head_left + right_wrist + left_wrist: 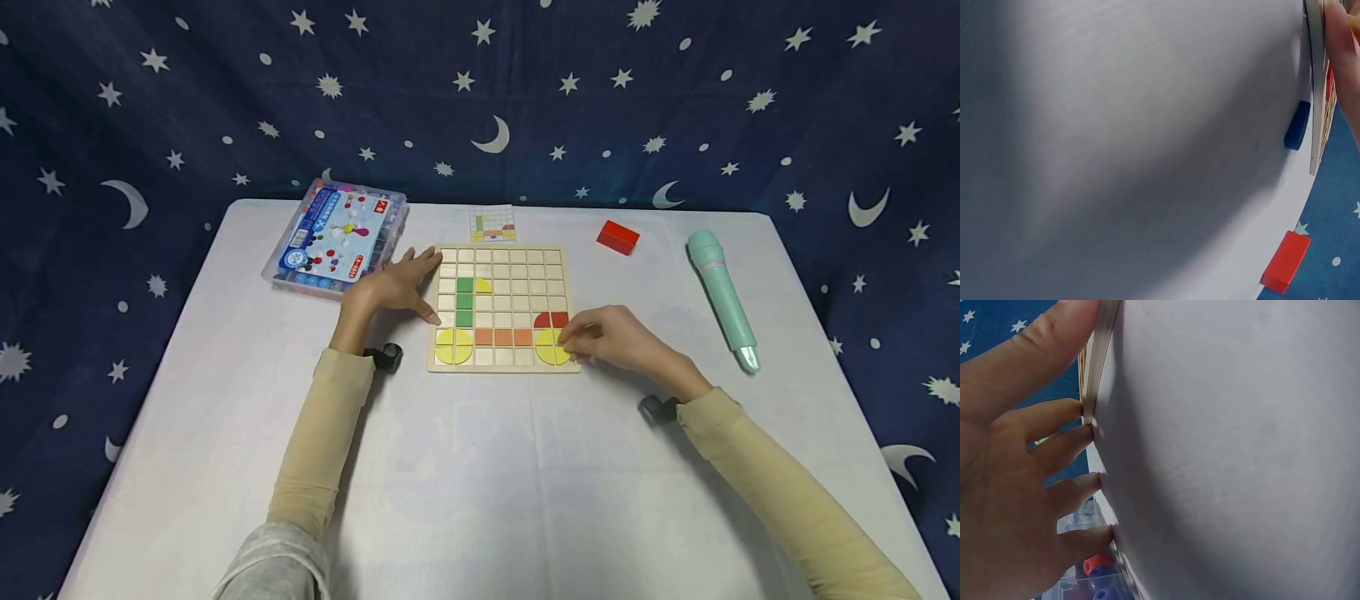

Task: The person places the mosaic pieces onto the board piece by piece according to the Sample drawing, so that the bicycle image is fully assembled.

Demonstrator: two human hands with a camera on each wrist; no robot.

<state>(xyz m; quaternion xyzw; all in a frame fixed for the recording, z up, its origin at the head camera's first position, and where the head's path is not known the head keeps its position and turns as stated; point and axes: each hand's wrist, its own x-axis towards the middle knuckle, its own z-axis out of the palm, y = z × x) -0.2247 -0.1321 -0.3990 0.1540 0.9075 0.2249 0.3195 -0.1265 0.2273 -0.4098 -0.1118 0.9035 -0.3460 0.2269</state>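
Note:
A wooden grid board (pixel 501 265) lies on the table with coloured tiles in its squares. Green squares (pixel 464 300) stand in a column, orange squares (pixel 503 337) form a row, and yellow quarter-circles (pixel 453 347) make round shapes at both lower corners. Red tiles (pixel 559 319) sit above the right circle. My left hand (pixel 393 285) rests with spread, straight fingers along the board's left edge. At the lower right corner, my right hand (pixel 617 337) pinches a yellow quarter-circle tile (pixel 1354 25), mostly hidden by the fingers.
Behind the board lies a small pattern card (pixel 492 223). A red block (pixel 618 237) and a green microphone-shaped object (pixel 723 300) are to the right. A blue block (pixel 1297 125) lies beside the board, under the right hand. A clear case of beads (pixel 337 237) is at the left.

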